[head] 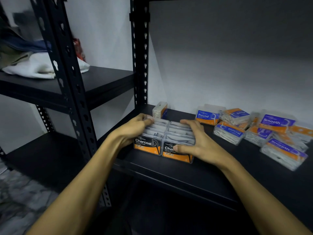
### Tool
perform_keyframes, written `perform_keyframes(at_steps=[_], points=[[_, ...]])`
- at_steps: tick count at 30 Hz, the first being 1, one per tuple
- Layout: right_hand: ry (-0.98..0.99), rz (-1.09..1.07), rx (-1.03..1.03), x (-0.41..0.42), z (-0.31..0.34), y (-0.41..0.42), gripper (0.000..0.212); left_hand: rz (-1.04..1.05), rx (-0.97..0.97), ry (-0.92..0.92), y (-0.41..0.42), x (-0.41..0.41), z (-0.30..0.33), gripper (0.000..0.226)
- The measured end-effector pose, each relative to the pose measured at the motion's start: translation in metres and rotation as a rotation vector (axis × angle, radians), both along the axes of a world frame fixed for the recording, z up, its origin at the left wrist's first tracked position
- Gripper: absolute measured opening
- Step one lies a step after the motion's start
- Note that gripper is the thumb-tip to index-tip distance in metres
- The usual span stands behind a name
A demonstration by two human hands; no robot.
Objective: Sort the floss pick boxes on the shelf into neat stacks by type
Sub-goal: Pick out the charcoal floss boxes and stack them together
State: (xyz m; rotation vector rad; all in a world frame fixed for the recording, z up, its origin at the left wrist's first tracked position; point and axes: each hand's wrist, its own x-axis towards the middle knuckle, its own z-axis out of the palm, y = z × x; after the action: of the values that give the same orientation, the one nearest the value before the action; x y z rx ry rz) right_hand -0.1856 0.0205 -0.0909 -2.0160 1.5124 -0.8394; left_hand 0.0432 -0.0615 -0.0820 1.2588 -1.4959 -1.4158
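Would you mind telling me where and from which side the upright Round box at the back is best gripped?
Judging by its pose, grip the Round box across its two short ends, coming from above. It stands upright on a long edge, label facing forward, with its left end free; loose boxes crowd its right end, so slip a finger in there carefully.

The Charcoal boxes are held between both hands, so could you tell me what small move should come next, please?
Probably let go and reach right: the Charcoal boxes already sit in two even rows between left hand and right hand, while the Round and Smooth boxes lie jumbled.
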Motion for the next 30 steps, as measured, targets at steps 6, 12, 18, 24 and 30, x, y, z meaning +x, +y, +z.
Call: perform_keyframes(at_steps=[6,12,18,24,30], points=[[-0.085,-0.023,0.001,-0.0032,-0.0022,-0.0002,0.095,0.031,0.037,0.085,0.0022,-0.0015,-0.0006,0.024],[-0.156,-0.034,0.029,0.0015,-0.0060,0.0003,0.098,0.055,0.033,0.114,0.0011,-0.0018,-0.0034,0.016],[-0.193,-0.051,0.060,-0.0004,-0.0069,0.0011,0.093,0.064,-0.025,0.097,-0.0041,-0.0029,-0.0090,0.018],[-0.134,-0.068,0.001,-0.0021,-0.0069,0.0014,0.087,0.036,-0.125,0.061,-0.0037,-0.0017,-0.0092,0.027],[-0.156,-0.050,0.023,0.0015,-0.0090,0.0004,0.093,0.027,-0.109,0.087,0.0031,-0.0024,-0.0052,0.029]])
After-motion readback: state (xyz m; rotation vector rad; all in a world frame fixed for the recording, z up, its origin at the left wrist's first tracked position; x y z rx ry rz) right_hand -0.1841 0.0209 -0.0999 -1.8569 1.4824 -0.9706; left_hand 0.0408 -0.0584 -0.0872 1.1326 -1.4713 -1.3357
